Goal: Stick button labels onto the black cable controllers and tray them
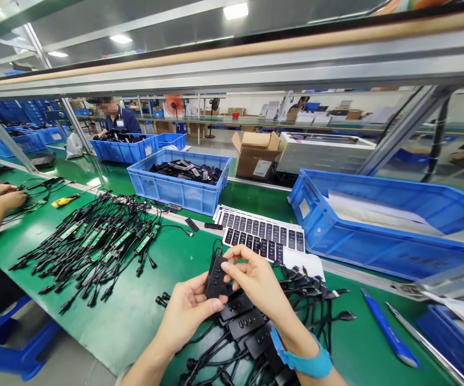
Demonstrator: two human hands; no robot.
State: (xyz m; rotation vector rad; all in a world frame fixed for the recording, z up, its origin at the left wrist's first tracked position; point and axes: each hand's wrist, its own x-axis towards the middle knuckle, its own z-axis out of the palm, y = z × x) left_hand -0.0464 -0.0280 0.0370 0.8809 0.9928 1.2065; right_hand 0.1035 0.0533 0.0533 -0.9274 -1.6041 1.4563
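Left hand [187,313]: closed, gripping the black control box [215,277] from beneath;
Right hand [256,279]: closed, pinching that box's upper edge;
Black control box: held above the green desk [135,321];
Pile of cabled boxes [246,327]: just below the black control box;
Black label sheets [260,231]: beyond the black control box;
Blue crate [376,225]: beyond and right of it

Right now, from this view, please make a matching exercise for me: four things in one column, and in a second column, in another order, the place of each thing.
Things
1. Black box
2. Yellow tool
3. Orange fan
4. Printed sheets

Places
A. Far back, behind the crates
B. Between the left hand and right hand
C. Near the co-worker's hands
D. Left of the large crate

Pairs: 1-B, 2-C, 3-A, 4-D
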